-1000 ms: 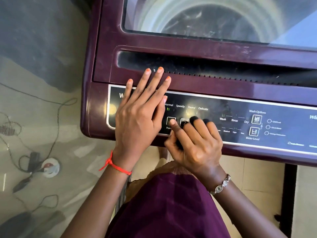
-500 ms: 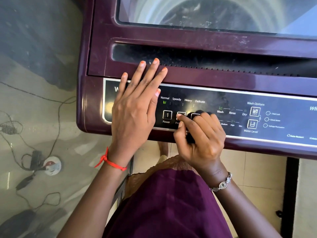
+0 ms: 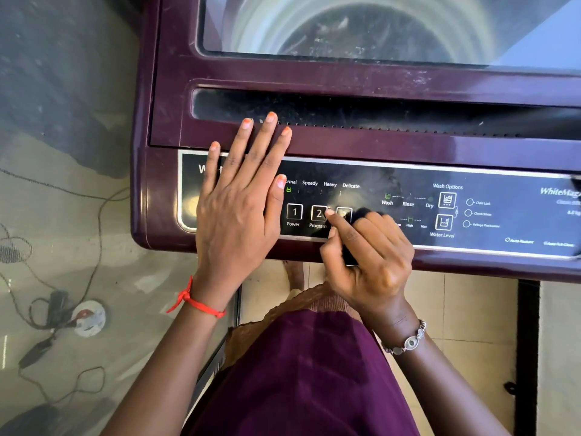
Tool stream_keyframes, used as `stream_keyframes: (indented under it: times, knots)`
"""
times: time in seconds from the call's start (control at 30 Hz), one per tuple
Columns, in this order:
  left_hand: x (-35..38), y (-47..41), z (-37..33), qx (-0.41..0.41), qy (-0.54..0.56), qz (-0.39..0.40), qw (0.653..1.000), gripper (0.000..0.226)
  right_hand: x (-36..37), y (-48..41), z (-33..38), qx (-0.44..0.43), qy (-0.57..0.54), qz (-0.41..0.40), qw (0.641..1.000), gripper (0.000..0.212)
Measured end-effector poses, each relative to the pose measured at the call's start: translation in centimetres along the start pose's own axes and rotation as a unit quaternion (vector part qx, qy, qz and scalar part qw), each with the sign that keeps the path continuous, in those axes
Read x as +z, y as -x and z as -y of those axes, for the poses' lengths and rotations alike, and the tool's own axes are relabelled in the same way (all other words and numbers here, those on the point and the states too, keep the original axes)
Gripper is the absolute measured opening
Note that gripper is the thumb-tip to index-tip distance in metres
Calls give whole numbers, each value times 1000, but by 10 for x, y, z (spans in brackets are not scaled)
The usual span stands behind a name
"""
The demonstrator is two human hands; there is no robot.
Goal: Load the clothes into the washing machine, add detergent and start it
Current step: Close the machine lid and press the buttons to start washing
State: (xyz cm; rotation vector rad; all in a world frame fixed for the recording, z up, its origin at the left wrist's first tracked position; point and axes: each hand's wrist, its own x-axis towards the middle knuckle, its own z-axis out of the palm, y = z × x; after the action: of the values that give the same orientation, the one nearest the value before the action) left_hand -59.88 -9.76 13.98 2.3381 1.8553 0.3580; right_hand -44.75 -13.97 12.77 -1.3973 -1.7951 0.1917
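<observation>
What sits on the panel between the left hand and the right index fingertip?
The Power button and the Program button, side by side, shown in the head view.

left hand [image 3: 239, 215] blocks control panel [image 3: 377, 177]'s left end; right half open.

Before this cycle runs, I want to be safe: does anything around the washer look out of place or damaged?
Loose black cables and a round white plug fitting lie tangled on the floor left of the maroon washing machine, a tripping risk. Its glass lid shows pale dusty smears. Nothing looks broken.
</observation>
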Motion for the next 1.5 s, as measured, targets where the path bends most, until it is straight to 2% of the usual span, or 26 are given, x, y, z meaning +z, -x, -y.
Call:
stream_keyframes:
  times: [0.33, 0.73, 1.07, 1.33, 1.5]
  knots:
    - [3, 1, 0, 3, 19, -24, 1000, 43, -25, 5, -23, 40, 38, -24, 998, 21]
    - [3, 1, -1, 1, 29, -29, 999, 43, -43, 5, -37, 31, 23, -69, 997, 39]
    - [4, 1, -2, 0, 23, -30, 999, 43, -62, 1, -57, 70, 93, -118, 986, 24]
    - [4, 2, -3, -4, 18, -29, 999, 43, -57, 1, -63, 52, 107, -103, 988, 22]
    - [4, 2, -4, -7, 16, -26, 1000, 44, -54, 2, -65, 42, 129, -86, 987, 32]
